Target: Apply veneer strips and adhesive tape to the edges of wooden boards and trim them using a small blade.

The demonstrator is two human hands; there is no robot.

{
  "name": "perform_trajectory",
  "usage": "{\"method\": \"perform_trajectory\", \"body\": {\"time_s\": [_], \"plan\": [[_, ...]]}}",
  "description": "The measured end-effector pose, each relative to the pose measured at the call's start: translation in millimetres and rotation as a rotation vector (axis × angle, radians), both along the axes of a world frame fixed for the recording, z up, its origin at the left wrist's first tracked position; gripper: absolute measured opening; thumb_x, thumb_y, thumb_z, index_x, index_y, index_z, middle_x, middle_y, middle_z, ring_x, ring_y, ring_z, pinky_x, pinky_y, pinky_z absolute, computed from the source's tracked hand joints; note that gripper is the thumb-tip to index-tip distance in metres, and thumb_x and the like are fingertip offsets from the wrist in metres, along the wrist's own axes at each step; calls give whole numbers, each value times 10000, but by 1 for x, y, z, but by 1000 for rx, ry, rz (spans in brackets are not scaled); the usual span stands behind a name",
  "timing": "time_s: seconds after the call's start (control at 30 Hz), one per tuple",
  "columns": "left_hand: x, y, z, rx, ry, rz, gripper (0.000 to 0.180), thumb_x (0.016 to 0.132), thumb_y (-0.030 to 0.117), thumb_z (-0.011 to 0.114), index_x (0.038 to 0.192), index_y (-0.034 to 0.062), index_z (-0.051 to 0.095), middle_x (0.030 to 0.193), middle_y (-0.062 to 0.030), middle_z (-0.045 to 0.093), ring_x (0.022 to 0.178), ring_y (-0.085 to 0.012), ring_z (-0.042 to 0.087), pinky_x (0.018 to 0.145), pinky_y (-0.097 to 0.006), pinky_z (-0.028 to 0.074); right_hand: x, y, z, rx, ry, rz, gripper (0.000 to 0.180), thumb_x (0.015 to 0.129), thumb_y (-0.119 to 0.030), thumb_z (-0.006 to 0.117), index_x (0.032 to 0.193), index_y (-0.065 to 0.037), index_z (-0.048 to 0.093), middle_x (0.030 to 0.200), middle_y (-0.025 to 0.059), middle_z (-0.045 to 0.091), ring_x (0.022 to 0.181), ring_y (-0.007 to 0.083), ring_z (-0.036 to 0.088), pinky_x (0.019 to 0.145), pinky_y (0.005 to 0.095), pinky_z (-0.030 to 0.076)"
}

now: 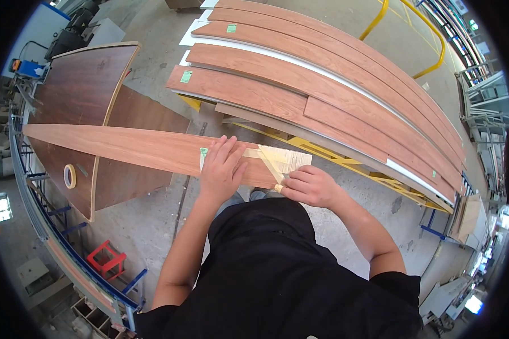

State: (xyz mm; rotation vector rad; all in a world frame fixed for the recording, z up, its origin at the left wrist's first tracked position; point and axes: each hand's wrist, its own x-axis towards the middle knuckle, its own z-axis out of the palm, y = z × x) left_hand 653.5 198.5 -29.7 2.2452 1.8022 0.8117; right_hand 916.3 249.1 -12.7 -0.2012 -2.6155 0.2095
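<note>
The person stands over a long, tapering strip (pixel 136 148) of reddish wood veneer that lies across a dark brown tabletop (pixel 87 85) and juts out past its right edge over the concrete floor (pixel 152 226). The left hand (pixel 220 169) lies flat and open on the strip near its jutting end, fingers spread, pressing down just beside a small green label (pixel 203 151). The right hand (pixel 311 185) is curled close at the strip's near edge, fingertips pinched on the end of a band of pale tape (pixel 274 161) that crosses the wood's end in several strips. A tape roll (pixel 69 176) sits on the tabletop near its near edge, well apart from both hands. Beyond the strip, a stack of long curved boards (pixel 322 85) in the same reddish wood rests on a yellow frame (pixel 345 161), some bearing green labels too. A blue rail (pixel 51 214) runs along the tabletop's left side, and a red stool (pixel 108 261) stands on the floor below it.
</note>
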Motion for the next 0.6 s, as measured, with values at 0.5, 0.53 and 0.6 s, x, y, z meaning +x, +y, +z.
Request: {"method": "perform_trajectory", "body": {"time_s": [0.5,0.53,0.6], "plan": [[3,2,6,17,-75,25,382,716,145,694,1080,49,628,1205,-144,551,1171,-366,482,1001,-461,382,-39,45,21,-563,-9,-87,329,727,-38,669,1039,-89,579,787,83,630,689,267,624,594,350,496],[3,2,6,24,-77,26,381,713,141,695,1076,49,628,1204,-143,551,1172,-363,481,999,-459,384,-45,49,22,-677,-44,-176,315,746,-19,672,1040,-77,574,808,87,649,712,247,637,619,337,510],[3,2,5,35,-81,26,380,710,136,697,1073,48,628,1202,-141,552,1173,-361,481,998,-457,386,-52,55,15,-731,-67,-175,342,777,-29,670,1092,-57,541,812,82,649,729,236,643,638,326,521]]}}
